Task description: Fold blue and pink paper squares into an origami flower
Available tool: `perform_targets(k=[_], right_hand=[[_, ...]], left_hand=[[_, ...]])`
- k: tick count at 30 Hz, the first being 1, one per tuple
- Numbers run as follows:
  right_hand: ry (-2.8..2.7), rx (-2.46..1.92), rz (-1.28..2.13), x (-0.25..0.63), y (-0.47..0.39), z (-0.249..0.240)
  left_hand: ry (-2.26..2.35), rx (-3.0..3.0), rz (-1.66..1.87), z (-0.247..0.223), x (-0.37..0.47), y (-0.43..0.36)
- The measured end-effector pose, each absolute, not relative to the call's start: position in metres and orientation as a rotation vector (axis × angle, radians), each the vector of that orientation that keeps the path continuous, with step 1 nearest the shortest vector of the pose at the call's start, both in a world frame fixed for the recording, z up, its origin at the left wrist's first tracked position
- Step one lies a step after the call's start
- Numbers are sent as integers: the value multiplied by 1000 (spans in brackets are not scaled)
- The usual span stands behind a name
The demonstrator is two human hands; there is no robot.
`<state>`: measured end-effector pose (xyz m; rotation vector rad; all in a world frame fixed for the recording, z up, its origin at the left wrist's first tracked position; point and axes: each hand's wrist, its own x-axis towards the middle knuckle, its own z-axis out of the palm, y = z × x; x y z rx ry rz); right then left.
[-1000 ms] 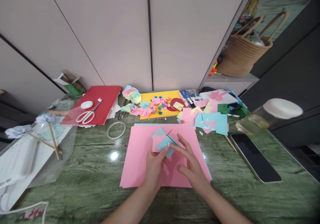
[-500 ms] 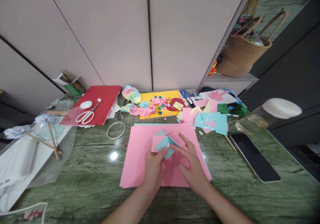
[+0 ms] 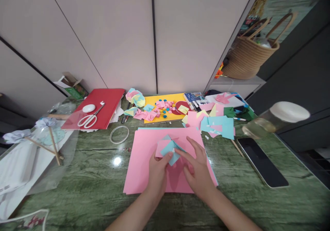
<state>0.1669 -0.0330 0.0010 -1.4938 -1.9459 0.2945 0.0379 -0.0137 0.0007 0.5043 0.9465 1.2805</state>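
Note:
A folded piece of blue and pink paper (image 3: 165, 151) is pinched in my left hand (image 3: 157, 172), with the thumb lying across its blue face. My right hand (image 3: 200, 170) is open, its fingers spread to the right of the folded paper. Its index fingertip touches a small white bit on the blue face; I cannot make out what that bit is. Beneath both hands lies a stack of pink sheets (image 3: 138, 176) with blue edges showing at the back and right.
White-handled scissors (image 3: 88, 120) rest on a red folder (image 3: 110, 102) at the left. A roll of tape (image 3: 119, 134) lies left of the stack. Paper scraps (image 3: 228, 127), a phone (image 3: 263, 162) and a clear cup with a white lid (image 3: 290, 112) are at the right.
My right hand has shifted very slightly, its raised fingers a little to the right. The left hand still pinches the folded paper in nearly the same place.

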Motion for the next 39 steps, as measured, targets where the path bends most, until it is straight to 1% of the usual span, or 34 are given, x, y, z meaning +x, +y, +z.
perform_targets(k=[4,8,14,22,26,29,35,39], right_hand=[[-1996,-1512,74,167,-33,0],[-2017,-1552,-47,166,-33,-1],[-2053,-1520,-154,166,-31,-3],[-2098,-1494,-163,166,-31,-4],[-2097,-1492,-195,164,-31,-4],[-2075,-1507,-277,165,-31,-4],[-2094,-1485,-504,168,-33,-5],[-2092,-1503,-563,165,-35,-2]], left_hand=[[935,497,1283,3,38,-14],[964,498,1275,4,37,-13],[965,481,1301,6,38,-13],[982,470,1331,6,39,-14],[1067,481,1312,3,38,-13],[1116,489,1304,1,38,-13],[1073,515,1282,2,38,-12],[1052,523,1293,0,38,-11]])
